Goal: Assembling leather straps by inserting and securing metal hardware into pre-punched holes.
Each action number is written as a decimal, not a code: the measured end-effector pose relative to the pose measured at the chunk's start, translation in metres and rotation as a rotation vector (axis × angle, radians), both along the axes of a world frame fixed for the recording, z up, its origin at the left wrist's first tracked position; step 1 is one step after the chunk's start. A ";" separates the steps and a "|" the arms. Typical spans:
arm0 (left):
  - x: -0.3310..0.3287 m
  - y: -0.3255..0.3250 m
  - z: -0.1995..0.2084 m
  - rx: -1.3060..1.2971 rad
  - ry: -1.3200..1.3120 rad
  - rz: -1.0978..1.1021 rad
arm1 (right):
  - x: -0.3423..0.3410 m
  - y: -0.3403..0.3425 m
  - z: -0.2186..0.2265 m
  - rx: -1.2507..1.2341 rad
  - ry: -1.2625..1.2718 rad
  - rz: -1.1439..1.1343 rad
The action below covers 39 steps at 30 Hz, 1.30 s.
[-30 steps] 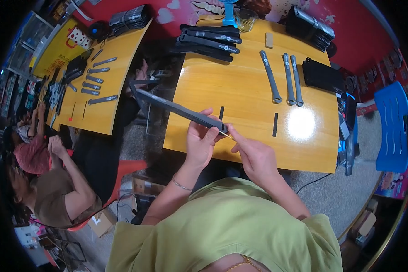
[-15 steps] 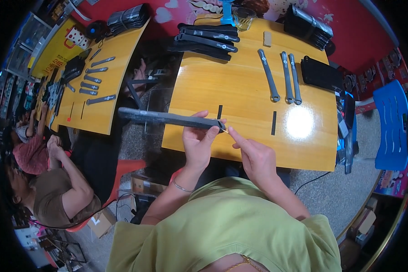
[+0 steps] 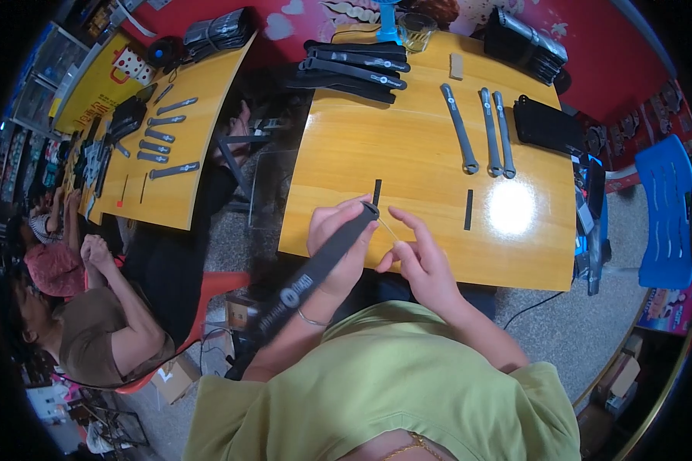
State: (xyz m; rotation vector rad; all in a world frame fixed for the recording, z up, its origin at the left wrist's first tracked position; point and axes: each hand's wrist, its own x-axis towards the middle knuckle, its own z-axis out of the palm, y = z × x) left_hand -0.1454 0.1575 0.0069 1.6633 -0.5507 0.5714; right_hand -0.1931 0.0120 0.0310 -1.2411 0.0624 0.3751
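My left hand (image 3: 337,238) is closed round the looped end of a dark grey strap (image 3: 304,284) with pale printing on it. The strap slants down to the left across my left forearm. From its looped end a thin yellowish strand (image 3: 387,228) runs to my right hand (image 3: 429,269); whether it is a rubber band or a string I cannot tell. My right thumb and curled fingers pinch the strand's end, while the index finger stretches toward the strap. Both hands are above the table's near edge.
The wooden table (image 3: 361,146) bears three grey straps (image 3: 459,127), a black pouch (image 3: 547,127), stacked dark straps (image 3: 354,69), a small tan block (image 3: 456,66) and two black strips (image 3: 469,210). A seated person (image 3: 100,330) is at the left, beside another table (image 3: 181,157).
The strap has swung from lying level to slanting down toward me, its printed face now showing. My right hand has moved slightly down from the looped end, drawing the yellowish strand out longer.
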 end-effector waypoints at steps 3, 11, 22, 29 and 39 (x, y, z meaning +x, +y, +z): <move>-0.002 0.001 0.000 -0.058 0.059 0.008 | 0.003 0.002 0.001 -0.526 -0.387 -0.066; -0.008 -0.005 0.009 -0.083 0.085 -0.151 | 0.013 0.007 0.010 0.276 0.128 -0.039; 0.005 -0.005 0.007 -0.647 0.724 -0.106 | 0.021 0.022 0.001 -0.532 -0.488 -0.161; -0.004 0.002 -0.005 -0.372 0.602 -0.166 | 0.016 0.026 0.002 -0.720 -0.572 -0.162; 0.021 0.036 0.016 0.005 0.601 -0.447 | 0.022 0.010 0.006 -0.342 -0.310 -0.047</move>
